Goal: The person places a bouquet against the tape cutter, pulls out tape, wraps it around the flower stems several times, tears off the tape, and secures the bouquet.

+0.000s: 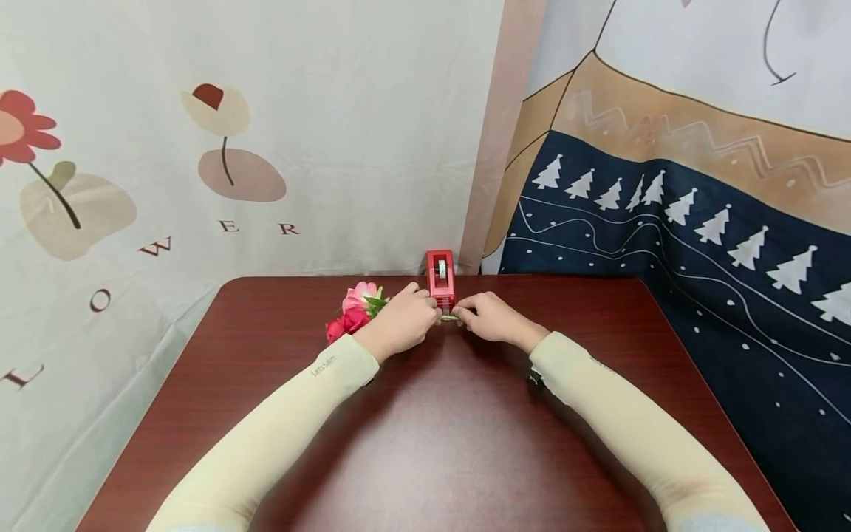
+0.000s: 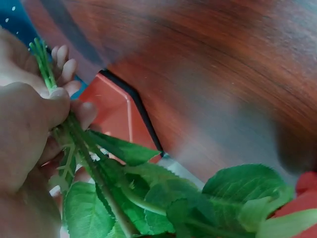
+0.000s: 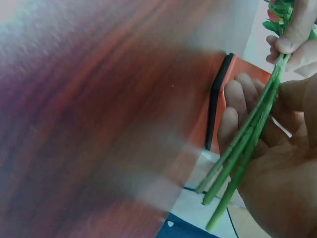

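Observation:
A bunch of pink and red roses (image 1: 359,299) lies sideways low over the far part of the table, blooms to the left. My left hand (image 1: 405,321) pinches the green stems between thumb and fingers, below the leaves (image 2: 89,210). Toward the cut ends, my right hand (image 1: 495,318) has its thumb and curled fingers around the stems (image 3: 242,153), which stick out past it. Directly behind both hands stands a red tape dispenser (image 1: 439,295) with a roll in it. Clear tape (image 1: 447,304) shows at its front, close to the stems.
The dark red wooden table (image 1: 425,443) ends just behind the dispenser, against a pale curtain (image 1: 372,185) printed with flowers. On the right hangs a navy cloth (image 1: 598,244) with white trees.

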### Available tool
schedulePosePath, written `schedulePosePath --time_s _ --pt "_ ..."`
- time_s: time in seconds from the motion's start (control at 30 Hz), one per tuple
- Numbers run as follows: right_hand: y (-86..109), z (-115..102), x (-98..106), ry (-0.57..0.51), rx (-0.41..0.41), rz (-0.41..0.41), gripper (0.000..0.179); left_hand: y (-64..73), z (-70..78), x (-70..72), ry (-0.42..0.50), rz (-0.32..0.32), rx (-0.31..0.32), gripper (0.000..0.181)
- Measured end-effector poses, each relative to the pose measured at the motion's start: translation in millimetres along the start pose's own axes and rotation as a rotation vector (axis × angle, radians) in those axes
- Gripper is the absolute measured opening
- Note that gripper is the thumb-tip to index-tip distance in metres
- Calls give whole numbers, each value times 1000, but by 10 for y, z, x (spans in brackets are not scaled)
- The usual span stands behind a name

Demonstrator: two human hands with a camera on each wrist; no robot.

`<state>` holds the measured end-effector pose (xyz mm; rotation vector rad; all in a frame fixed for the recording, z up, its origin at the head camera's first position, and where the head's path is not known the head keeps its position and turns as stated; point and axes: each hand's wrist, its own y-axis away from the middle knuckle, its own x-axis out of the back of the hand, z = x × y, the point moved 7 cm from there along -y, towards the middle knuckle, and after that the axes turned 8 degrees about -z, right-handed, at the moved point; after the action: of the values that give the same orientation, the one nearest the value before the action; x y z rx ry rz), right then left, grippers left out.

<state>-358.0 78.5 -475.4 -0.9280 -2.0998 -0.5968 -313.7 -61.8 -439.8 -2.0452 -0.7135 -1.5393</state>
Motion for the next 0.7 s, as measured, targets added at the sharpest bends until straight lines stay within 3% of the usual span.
schedulePosePath --time_s 0.23,0.43,0.7 --pt "-52 -28 -16 -28 13 -132 29 50 91 0 -149 71 -4 14" --pt "-57 -39 -17 -35 2 -171 30 57 161 -34 -257 88 27 19" --pt "-56 -16 -23 -39 30 -121 24 87 161 -23 -202 86 86 19"
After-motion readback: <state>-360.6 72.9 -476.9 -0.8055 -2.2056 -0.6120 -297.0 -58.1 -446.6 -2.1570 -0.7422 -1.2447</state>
